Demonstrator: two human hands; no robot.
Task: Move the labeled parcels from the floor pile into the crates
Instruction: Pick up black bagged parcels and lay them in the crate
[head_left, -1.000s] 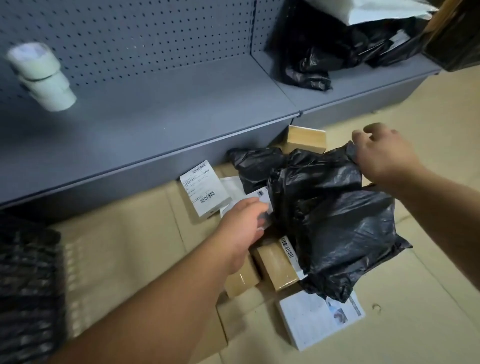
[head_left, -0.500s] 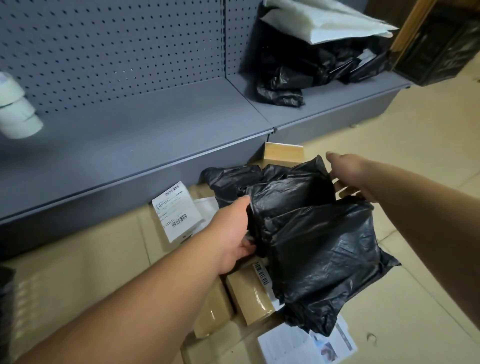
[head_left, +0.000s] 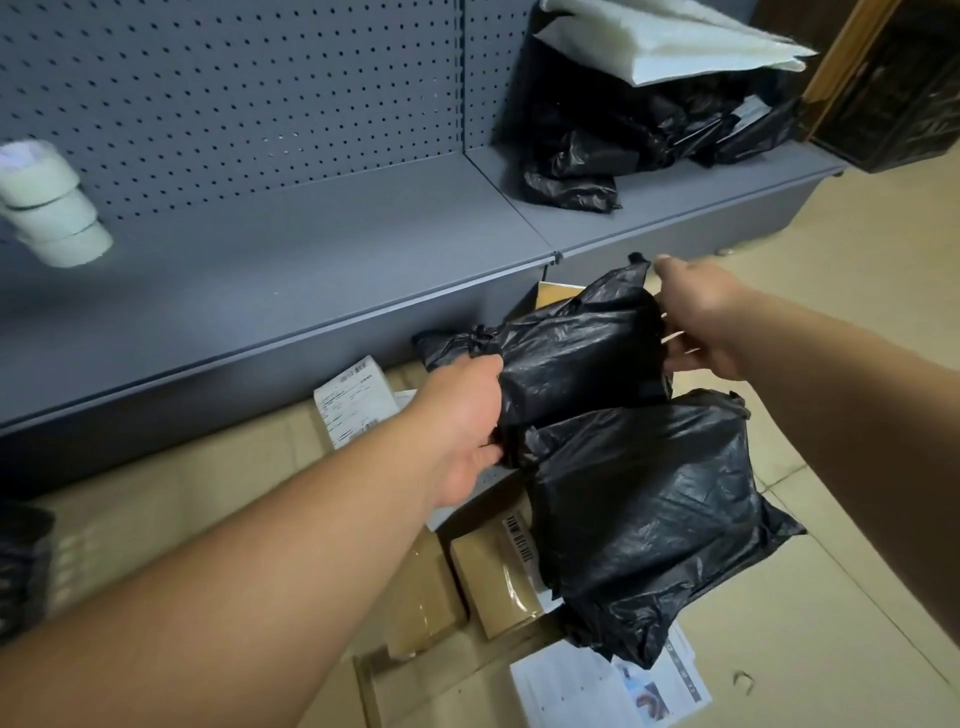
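Flattened cardboard covers the floor under me, laid against the foot of a grey shelf. Nearest, at the cardboard's near edge, lies one printed sheet. Just past it sit two brown boxes side by side, the right one with a barcode label. A large black bag lies partly over them. Above it I hold a second, smaller black parcel between both hands: my left hand grips its left end, fingers curled under the plastic, and my right hand pinches its right end, thumb on top. It looks lifted off the pile. Left of my left hand, one white box with a shipping label leans by the shelf base. Farther back, a wooden box corner shows behind the parcel. On the shelf I count three tape rolls stacked at the left, and at the right corner a heap of black bags under white mailers.
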